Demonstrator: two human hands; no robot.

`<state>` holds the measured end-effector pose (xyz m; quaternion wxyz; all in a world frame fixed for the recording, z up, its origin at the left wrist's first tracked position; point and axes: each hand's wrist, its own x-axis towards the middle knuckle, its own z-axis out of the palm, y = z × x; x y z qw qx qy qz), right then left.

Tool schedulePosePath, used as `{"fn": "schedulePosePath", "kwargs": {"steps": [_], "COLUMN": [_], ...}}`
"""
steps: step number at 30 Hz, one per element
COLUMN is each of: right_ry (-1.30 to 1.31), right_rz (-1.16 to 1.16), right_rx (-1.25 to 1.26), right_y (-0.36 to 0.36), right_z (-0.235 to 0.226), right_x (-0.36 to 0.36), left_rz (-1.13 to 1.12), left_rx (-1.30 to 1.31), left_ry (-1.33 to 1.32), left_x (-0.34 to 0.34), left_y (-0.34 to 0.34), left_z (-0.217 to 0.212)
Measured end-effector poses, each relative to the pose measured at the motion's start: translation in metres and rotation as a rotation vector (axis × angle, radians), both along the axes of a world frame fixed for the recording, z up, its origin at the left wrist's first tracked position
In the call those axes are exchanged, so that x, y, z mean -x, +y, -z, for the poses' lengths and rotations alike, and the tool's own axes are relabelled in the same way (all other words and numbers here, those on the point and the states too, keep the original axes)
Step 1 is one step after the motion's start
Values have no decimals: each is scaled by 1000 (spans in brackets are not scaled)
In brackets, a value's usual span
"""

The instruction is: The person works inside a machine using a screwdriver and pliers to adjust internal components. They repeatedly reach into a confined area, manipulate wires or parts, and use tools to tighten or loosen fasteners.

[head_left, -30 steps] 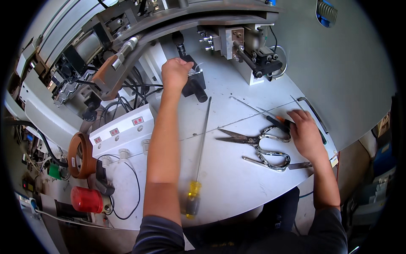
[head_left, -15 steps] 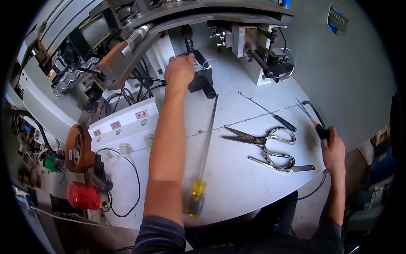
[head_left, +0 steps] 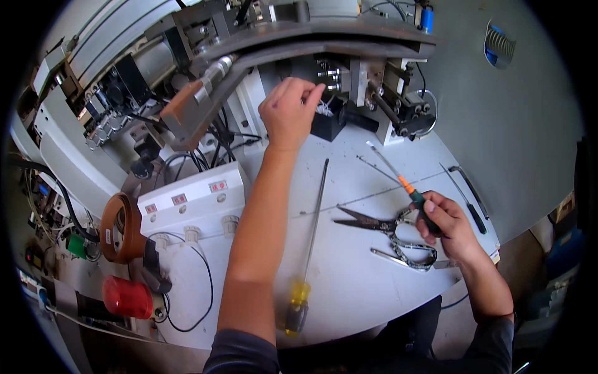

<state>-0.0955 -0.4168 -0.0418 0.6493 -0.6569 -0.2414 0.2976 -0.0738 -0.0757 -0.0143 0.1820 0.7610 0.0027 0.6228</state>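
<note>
Right hand (head_left: 451,224) grips green-handled screwdriver (head_left: 407,185); panel (head_left: 197,202) bears 3 labels (head_left: 179,199).

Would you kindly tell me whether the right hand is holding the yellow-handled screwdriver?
No, the right hand grips an orange-and-green-handled tool, while the yellow-handled screwdriver lies on the white table.

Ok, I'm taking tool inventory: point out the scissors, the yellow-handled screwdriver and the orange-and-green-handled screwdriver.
Scissors (head_left: 387,225): head view, on the metal near the pivot.
Yellow-handled screwdriver (head_left: 299,294): head view, on the handle.
Orange-and-green-handled screwdriver (head_left: 417,198): head view, on the handle's green part.
</note>
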Motion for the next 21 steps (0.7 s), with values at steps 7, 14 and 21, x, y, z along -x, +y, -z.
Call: {"fn": "schedulePosePath", "kwargs": {"steps": [7,14,21], "right_ry": [369,252,-223], "right_rz": [-104,-87,76], "right_rx": [-97,-148,-320], "right_y": [61,135,277], "right_z": [3,0,20], "right_x": [-24,-39,-110], "left_rz": [110,163,-80], "left_rx": [-310,-177,71], "left_ry": [-314,-339,80], "left_x": [28,29,3], "left_y": [-40,-51,-14], "left_z": [-47,-56,-23]}}
